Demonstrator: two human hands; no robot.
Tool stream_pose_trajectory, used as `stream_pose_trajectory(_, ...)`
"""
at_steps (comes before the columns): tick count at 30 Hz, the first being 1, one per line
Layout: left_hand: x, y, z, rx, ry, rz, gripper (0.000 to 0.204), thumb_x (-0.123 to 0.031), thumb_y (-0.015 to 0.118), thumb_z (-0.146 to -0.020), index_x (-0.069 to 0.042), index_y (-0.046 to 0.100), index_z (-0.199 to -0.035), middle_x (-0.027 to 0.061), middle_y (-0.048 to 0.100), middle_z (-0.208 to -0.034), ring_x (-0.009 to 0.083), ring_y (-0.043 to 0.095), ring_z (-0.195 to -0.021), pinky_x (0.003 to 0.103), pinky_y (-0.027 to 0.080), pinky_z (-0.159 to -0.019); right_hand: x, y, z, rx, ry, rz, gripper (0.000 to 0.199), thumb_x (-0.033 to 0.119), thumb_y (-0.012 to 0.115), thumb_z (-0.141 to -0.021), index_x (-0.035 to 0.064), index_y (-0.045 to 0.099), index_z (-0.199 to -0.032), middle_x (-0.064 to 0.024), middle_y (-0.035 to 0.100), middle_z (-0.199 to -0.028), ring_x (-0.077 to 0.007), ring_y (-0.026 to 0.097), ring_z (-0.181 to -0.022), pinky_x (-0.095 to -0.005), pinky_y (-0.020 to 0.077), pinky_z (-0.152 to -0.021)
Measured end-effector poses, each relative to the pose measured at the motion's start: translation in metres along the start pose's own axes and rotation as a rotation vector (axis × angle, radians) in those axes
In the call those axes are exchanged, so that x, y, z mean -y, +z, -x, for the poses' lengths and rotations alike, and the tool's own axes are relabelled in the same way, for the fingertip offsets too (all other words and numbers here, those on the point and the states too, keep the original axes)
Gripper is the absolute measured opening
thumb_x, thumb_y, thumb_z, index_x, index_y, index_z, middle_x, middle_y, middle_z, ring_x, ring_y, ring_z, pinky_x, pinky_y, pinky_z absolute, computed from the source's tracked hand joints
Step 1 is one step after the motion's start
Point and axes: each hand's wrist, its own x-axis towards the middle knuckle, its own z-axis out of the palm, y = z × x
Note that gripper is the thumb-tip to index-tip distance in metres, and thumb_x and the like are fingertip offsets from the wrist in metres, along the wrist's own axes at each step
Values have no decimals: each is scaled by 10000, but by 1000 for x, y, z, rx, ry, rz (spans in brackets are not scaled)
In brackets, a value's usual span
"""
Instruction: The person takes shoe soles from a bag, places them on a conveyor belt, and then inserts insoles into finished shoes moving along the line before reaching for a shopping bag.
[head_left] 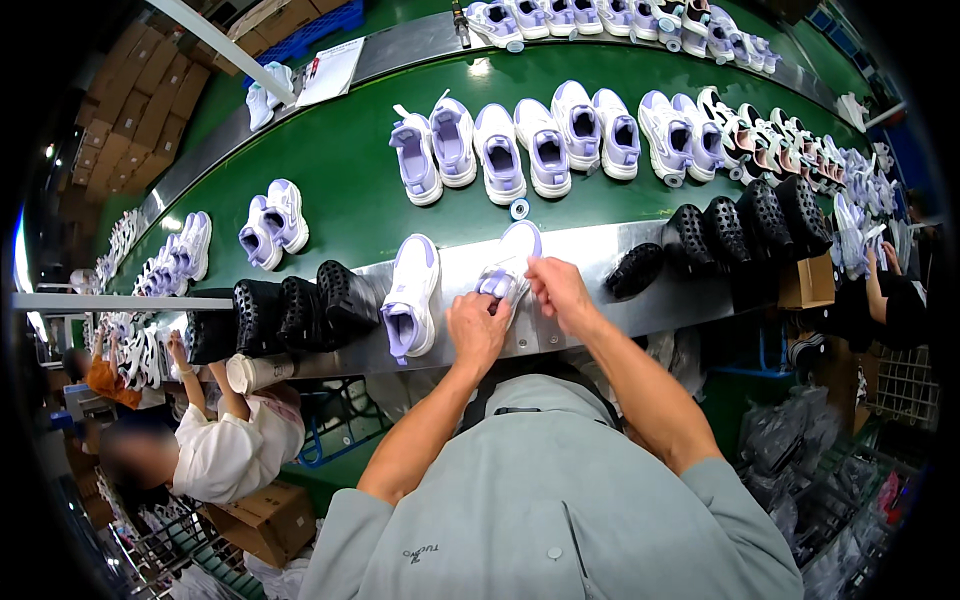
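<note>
A white and lilac sneaker lies at the near edge of the work line, its toe pointing away from me. My left hand is closed on its collar, fingertips at the opening. At the right side of the same sneaker, my right hand is raised with its fingers pinched together; whatever is between them, if anything, is too small to make out. To the left, a matching sneaker rests on the metal edge, touched by neither hand.
Several white and lilac sneakers stand in a row on the green belt. Black studded forms flank me on the metal ledge, with more black forms to the right. A co-worker works at the left, beside a paper cup.
</note>
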Motion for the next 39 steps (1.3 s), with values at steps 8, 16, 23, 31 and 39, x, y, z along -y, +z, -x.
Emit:
stream_pose_trajectory(8, -6, -15, -2, 87, -286, 306, 324, -281, 682, -836, 33, 690, -753, 141, 678, -718, 315, 621, -665, 409, 459, -654, 51, -3, -16, 302, 227, 29, 219, 186, 672, -903, 61, 577, -750, 2, 528, -650, -61, 397, -477, -223, 274, -366)
stream_pose_trajectory(16, -1, -7, 3, 47, -597, 680, 327, -277, 699, -860, 49, 707, -844, 102, 643, -652, 161, 548, -608, 344, 445, -612, -5, -5, 4, 240, 262, 96, 232, 217, 633, -939, 78, 586, -759, 18, 521, -657, -63, 400, -499, -235, 274, -396)
stream_pose_trajectory(23, -4, -4, 5, -12, -608, 749, 282, -211, 709, -873, 68, 707, -833, -2, 567, -657, 74, 461, -631, 272, 380, -568, -22, 1, 5, 206, 203, 255, 271, 274, 603, -942, 44, 626, -799, -22, 572, -673, -92, 480, -545, -268, 360, -445)
stream_pose_trajectory(31, -13, -5, 10, -1, -318, 449, 237, -195, 695, -857, 41, 710, -875, 126, 640, -748, 251, 578, -693, 370, 457, -665, -24, -6, 11, 117, -326, 1082, 312, 252, 554, -903, -40, 646, -960, -272, 676, -856, -487, 634, -839, -541, 483, -769)
stream_pose_trajectory(39, 29, -94, 58, 59, 133, -450, 363, -65, 615, -765, -120, 608, -1124, 104, 580, -963, 305, 576, -948, 429, 452, -746, -28, 2, 29, 66, -357, 1012, 496, 324, 644, -887, -71, 504, -1152, -312, 612, -1059, -474, 607, -972, -521, 489, -823)
